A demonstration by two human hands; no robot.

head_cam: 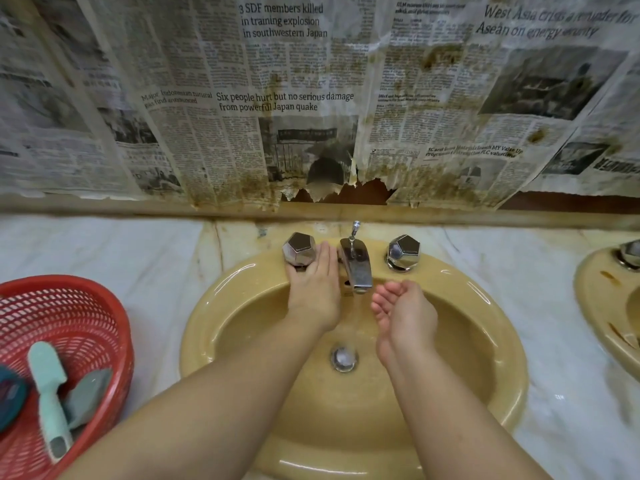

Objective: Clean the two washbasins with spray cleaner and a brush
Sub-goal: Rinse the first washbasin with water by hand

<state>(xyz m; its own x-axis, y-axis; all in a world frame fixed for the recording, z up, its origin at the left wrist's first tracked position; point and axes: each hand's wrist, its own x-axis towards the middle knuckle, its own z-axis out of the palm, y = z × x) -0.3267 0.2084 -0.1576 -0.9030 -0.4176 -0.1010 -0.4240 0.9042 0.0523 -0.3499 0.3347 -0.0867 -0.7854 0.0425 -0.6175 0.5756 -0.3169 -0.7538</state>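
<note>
Both bare forearms stretched forward, side by side. Left hand [313,289] palm down, fingers straight and together, thumb side wrapped against the left tap knob [299,249]. Right hand [403,315] cupped, palm turned up and leftward, fingers [384,301] curled close together under the spout [356,268], holding nothing.

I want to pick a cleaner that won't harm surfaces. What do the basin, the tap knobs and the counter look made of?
Basin: glazed ceramic by the look, tan, with glossy highlights on the rim. Tap knobs: faceted, mirror-bright, so chromed metal or chromed plastic; I cannot tell which. Counter: pale, grey-veined, probably marble or an imitation.
</note>
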